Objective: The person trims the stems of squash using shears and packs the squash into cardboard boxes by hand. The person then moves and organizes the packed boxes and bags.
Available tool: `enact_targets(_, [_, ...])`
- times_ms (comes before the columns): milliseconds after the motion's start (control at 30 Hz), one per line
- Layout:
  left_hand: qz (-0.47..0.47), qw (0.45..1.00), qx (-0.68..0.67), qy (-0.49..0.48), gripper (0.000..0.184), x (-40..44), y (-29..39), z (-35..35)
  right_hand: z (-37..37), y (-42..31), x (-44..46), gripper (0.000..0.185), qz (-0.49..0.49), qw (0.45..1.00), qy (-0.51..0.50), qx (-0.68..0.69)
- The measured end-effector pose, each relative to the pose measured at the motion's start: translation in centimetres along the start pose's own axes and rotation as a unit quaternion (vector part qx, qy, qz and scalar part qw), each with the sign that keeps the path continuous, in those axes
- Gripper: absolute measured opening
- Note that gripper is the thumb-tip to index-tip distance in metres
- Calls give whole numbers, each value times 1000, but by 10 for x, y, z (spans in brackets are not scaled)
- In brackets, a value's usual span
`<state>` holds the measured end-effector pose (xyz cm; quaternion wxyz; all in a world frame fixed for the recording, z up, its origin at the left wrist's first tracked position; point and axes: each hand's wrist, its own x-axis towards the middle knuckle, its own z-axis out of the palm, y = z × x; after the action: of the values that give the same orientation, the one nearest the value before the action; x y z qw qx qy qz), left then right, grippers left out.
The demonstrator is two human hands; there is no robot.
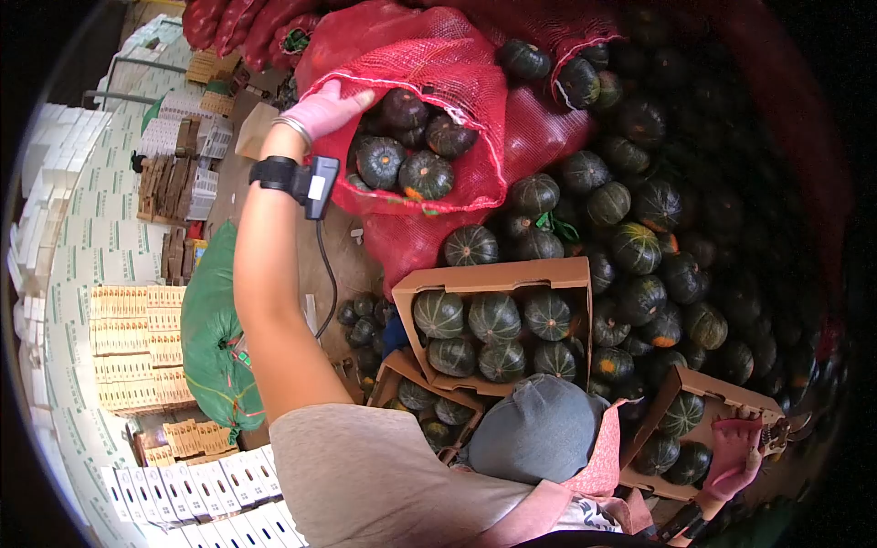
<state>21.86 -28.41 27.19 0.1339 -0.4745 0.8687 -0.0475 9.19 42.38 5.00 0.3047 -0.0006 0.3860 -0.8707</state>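
The red mesh bag [393, 55] sits with its mouth wide, and several dark green squashes [426, 173] lie inside it, touching one another, one of them marked with orange. The left hand [333, 111], in a pink glove, is at the left edge of the red mesh bag's mouth, touching the rim with the thumb lying across the opening; the other fingers are partly hidden, so I cannot tell whether it is closed on the mesh. The squashes in the bag are just right of that hand and a little below it in the view. A small dark device [318, 187] with a cable is strapped to the left wrist. Below the red mesh bag stands a tilted open carton [512, 274] with six squashes in two rows, and a smaller carton [388, 373] is partly hidden under it. Right of the bag spreads a large heap of loose squashes [637, 248]. Well apart from the bag, to its lower right, the right hand [734, 452], also gloved in pink, grips metal shears [778, 437] beside another carton [728, 388] containing three visible squashes. A green sack [208, 329] lies to the bag's lower left
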Motion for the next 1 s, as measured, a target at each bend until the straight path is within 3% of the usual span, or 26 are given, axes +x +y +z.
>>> enact_targets(33, [23, 999, 1, 25, 73, -2, 2, 9, -1, 0, 1, 69, 2, 1000, -7, 2])
enact_targets(100, [-43, 986, 163, -7, 49, -16, 28, 22, 0, 2, 2, 68, 2, 1000, -7, 1])
enact_targets(167, [50, 926, 367, -68, 38, -17, 38, 47, 1, 3, 1, 67, 9, 1000, 7, 0])
enact_targets(233, [125, 942, 306, -58, 35, 6, 17, 89, -1, 4, -2, 66, 23, 999, 34, -2])
enact_targets(300, [110, 981, 158, 1, 33, 20, 14, 114, 2, 3, 2, 66, 33, 999, -10, 13])
enact_targets(333, [96, 992, 72, -31, 43, 33, 19, 114, 3, 2, 3, 66, 39, 999, -30, 21])
enact_targets(367, [64, 997, 29, 25, 38, 42, 22, 118, 5, 1, 3, 66, 43, 998, -34, 13])
enact_targets(433, [-60, 972, -187, -131, 40, 60, 34, 97, 7, 0, 4, 65, 50, 998, -44, -3])
enact_targets(467, [85, 992, -17, -96, 44, 94, 22, 100, 9, 0, 6, 66, 48, 998, -37, -12])
enact_targets(500, [225, 960, 155, -56, 49, 121, 10, 105, 12, 5, 6, 66, 49, 998, -26, -15])
enact_targets(533, [115, 976, -172, -66, 52, 101, 28, 92, 11, 4, 7, 66, 50, 998, -15, -19])
enact_targets(567, [-8, 875, -479, -69, 55, 81, 50, 80, 12, 8, 7, 66, 49, 998, -4, -26])
enact_targets(600, [-15, 863, -501, -64, 56, 88, 56, 79, 12, 8, 9, 67, 50, 998, 5, -30])
enact_targets(700, [64, 946, -270, -168, 50, 54, 93, 47, 10, 14, 9, 67, 47, 998, 32, -42])
enact_targets(767, [113, 969, -88, -203, 52, 25, 109, 40, 9, 19, 6, 68, 43, 997, 50, -51])
enact_targets(800, [260, 947, -25, -186, 43, 132, 75, 137, 8, 19, 6, 68, 39, 996, 58, -57])
enact_targets(833, [207, 953, -60, -211, 49, 79, 94, 112, 6, 20, 3, 68, 35, 995, 70, -63])
enact_targets(900, [210, 967, -145, -14, 66, 57, 95, 152, -3, 22, -5, 69, 30, 991, 105, -76])
enact_targets(967, [17, 985, -13, 171, 96, 65, 102, 207, -3, 26, -11, 70, 25, 989, 124, -82])
enact_targets(1000, [12, 996, -75, 39, 109, 64, 98, 203, 16, 25, -4, 69, 13, 994, 78, -73])
